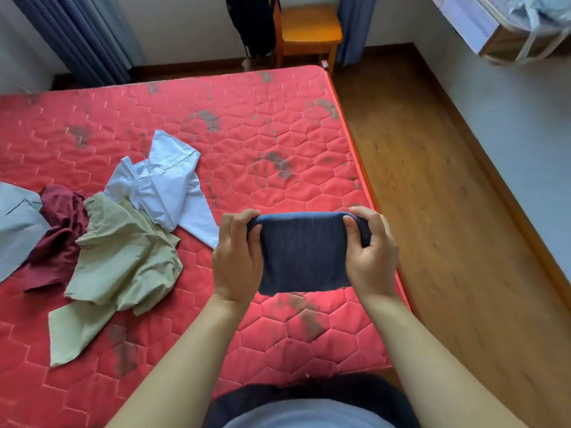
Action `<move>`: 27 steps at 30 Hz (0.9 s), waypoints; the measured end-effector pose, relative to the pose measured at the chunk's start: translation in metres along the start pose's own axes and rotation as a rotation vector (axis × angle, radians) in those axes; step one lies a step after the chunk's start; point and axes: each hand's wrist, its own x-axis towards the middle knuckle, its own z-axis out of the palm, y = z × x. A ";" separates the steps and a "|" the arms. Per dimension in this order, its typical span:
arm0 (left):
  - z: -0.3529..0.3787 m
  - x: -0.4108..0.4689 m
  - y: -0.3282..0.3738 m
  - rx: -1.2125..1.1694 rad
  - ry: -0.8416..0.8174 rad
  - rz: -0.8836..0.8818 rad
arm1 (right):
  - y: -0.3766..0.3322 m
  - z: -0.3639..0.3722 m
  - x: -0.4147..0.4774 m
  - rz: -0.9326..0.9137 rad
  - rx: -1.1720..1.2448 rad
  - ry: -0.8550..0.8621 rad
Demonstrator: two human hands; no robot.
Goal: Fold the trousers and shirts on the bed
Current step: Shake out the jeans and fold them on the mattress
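At the far left edge of the red quilted mattress [278, 125], a pale grey garment [15, 223], unfolded and cut off by the frame. Touching its right side, a crumpled maroon garment [61, 230]. Next right, a khaki garment [123, 257], loose and wrinkled, overlapping the maroon cloth and trailing one strip toward the near edge of the bed. Behind and just right of that, a white collared shirt [163, 186], unfolded, collar and label facing up, one sleeve reaching toward the middle of the mattress. Touches the khaki cloth along its near side; cannot tell which lies on top there.

Right of the pile, above the near right part of the mattress, the left hand [236, 257]: fingers curled over the top left corner of a folded navy garment [301, 254], thumb on the near face, clamped on the cloth. Between the two hands, that garment itself, a compact rectangle of twill-like fabric, rounded fold uppermost, lower edge hanging free above the mattress. Straight beyond it, past the far corner of the bed, a wooden chair [309, 29] with a dark garment [253, 23] hanging at its left side. At the navy garment's right end, the right hand [370, 251], thumb pressed on the near face, fingers wrapped round the top right corner, likewise gripping tight. Right of the bed's edge, wooden floor [432, 211]. In the top right corner, a wooden shelf [509, 41].
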 end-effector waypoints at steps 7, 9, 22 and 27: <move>-0.016 -0.018 -0.003 -0.023 -0.161 0.065 | 0.004 -0.035 -0.020 -0.018 -0.023 -0.048; -0.009 -0.009 -0.011 -0.030 -0.199 0.040 | 0.008 -0.033 -0.009 -0.019 -0.027 -0.066; 0.241 0.084 -0.242 0.326 -0.488 -0.324 | 0.259 0.204 0.119 0.171 -0.381 -0.584; 0.272 -0.041 -0.300 0.306 -0.721 -0.421 | 0.330 0.220 0.016 0.199 -0.363 -0.759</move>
